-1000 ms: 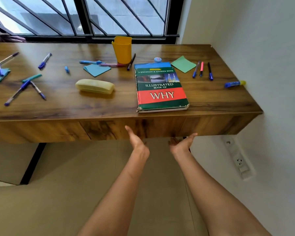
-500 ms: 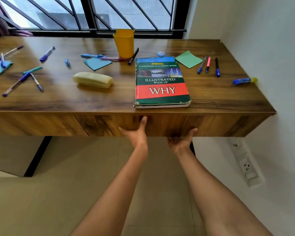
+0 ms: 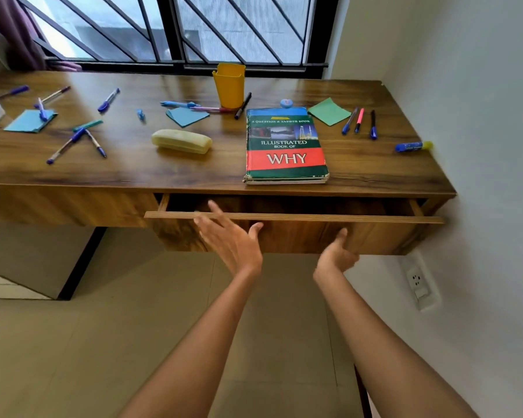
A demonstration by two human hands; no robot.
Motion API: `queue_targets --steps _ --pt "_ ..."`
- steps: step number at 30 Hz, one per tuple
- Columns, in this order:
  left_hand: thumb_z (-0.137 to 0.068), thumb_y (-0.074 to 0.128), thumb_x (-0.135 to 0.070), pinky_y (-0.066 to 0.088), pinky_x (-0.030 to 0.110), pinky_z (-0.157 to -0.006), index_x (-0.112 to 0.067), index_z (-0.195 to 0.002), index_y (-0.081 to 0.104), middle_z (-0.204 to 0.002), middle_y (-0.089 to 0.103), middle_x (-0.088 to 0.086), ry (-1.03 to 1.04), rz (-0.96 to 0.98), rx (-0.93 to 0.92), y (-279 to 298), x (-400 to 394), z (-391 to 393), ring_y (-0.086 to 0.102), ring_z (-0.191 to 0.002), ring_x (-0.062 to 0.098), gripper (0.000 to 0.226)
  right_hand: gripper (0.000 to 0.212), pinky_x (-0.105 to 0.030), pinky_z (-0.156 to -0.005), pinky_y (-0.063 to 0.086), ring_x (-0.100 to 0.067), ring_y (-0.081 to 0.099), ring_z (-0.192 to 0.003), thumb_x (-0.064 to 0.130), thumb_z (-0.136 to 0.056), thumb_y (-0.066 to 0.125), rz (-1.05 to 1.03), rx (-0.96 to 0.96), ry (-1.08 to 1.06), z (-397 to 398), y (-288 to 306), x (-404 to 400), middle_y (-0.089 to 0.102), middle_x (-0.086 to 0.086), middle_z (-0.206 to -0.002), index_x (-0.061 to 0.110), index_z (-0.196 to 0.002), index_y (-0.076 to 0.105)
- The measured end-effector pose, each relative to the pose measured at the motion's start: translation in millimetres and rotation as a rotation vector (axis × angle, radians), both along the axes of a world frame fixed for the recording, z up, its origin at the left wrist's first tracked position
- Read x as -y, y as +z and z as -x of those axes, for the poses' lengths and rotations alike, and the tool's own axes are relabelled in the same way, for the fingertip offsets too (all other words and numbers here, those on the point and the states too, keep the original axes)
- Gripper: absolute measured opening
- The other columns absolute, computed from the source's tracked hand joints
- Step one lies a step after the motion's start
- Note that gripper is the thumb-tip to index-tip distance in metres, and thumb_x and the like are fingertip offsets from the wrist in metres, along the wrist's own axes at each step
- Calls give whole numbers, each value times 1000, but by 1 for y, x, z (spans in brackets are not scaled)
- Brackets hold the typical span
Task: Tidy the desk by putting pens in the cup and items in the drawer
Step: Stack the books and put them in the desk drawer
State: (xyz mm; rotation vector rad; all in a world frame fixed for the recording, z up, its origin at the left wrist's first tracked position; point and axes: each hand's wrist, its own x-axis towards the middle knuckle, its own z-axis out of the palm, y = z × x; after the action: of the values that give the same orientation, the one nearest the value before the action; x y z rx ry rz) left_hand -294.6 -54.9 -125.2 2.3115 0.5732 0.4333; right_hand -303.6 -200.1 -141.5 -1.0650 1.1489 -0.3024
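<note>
The drawer (image 3: 296,218) under the wooden desk (image 3: 133,173) stands pulled out a little way, its inside dark. My left hand (image 3: 230,236) is in front of the drawer face with fingers spread, holding nothing. My right hand (image 3: 337,254) is palm-up at the drawer's lower edge, fingers hidden beneath it. On the desk lie the green and red book (image 3: 286,146), a pale yellow case (image 3: 181,141), a yellow cup (image 3: 229,85), and several pens, some at the right (image 3: 358,122) and some at the left (image 3: 73,140).
Blue paper notes (image 3: 187,116) and a green note (image 3: 329,111) lie on the desk, with a blue glue stick (image 3: 412,146) near the right wall. A barred window runs along the back. A wall socket (image 3: 418,282) sits low on the right wall.
The drawer was closed before and is now pulled out a short way. My left hand has come off the drawer front and spread open; my right hand stays at its underside.
</note>
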Motion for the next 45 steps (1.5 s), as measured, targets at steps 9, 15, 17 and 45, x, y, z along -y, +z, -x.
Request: queue_targets --steps 9,15,17,45 --pt "-98 46 -30 32 44 -109 -23 -135 47 -131 54 7 -520 -657 -173 27 -37 -1 43 -128 30 38 66 -46 -120 6 -25 20 -146 47 -91 53 1689 -132 1139 8 23 1 36 -7 -151 18 -147 32" --pt "-94 55 -15 47 42 -96 -20 -122 61 -111 65 6 -552 -687 -164 35 -42 33 56 -109 27 29 32 -30 -89 49 -20 59 -107 22 -97 52 1668 -40 1099 38 44 2 66 -3 -116 18 -127 60" --pt "-93 57 -13 52 40 -89 -17 -115 67 -103 69 6 -605 -670 -190 40 -46 43 62 -100 25 25 28 -28 -81 52 -17 63 -101 18 -95 55 1616 -75 1139 52 54 1 69 -1 -112 18 -122 64" --pt "-86 66 -8 55 35 -82 -2 -105 63 -101 66 12 -932 -639 -501 79 -61 155 65 -93 24 20 31 -37 -84 56 -21 64 -92 21 -73 81 1390 -503 1625 152 100 -17 68 -5 -100 13 -100 70"
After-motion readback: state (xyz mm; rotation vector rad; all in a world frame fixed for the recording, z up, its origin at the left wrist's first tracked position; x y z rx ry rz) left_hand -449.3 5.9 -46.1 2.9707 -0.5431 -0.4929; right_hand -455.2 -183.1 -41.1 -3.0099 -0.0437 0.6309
